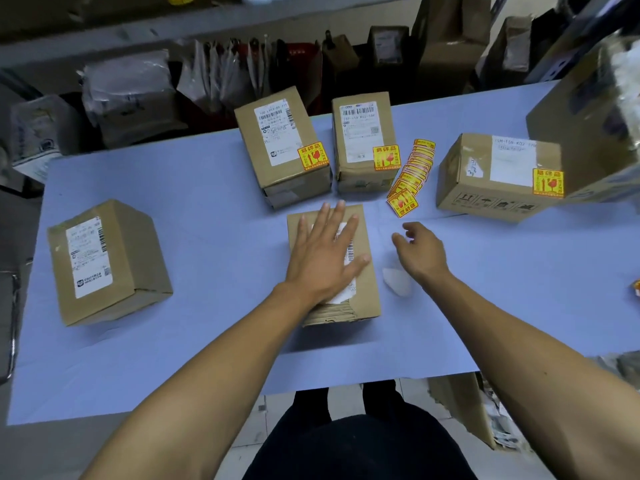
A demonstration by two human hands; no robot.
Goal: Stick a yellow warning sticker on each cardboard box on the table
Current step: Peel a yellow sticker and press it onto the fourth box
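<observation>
My left hand [323, 249] lies flat, fingers spread, on top of the middle cardboard box [363, 299] with a white label. My right hand [420, 249] hovers just right of it above the table, fingers loosely curled, holding nothing I can see. A strip of yellow warning stickers [412, 174] lies fanned out beyond that hand. Three boxes carry a yellow sticker: the back left one [282, 147], the back middle one [362, 143] and the right one [491, 174]. The far left box [104, 261] shows only its white label.
A light blue table [207, 334] holds everything. A scrap of white backing paper [398, 280] lies under my right wrist. A large carton [595, 109] stands at the right edge. Parcels and bags crowd the shelves behind the table.
</observation>
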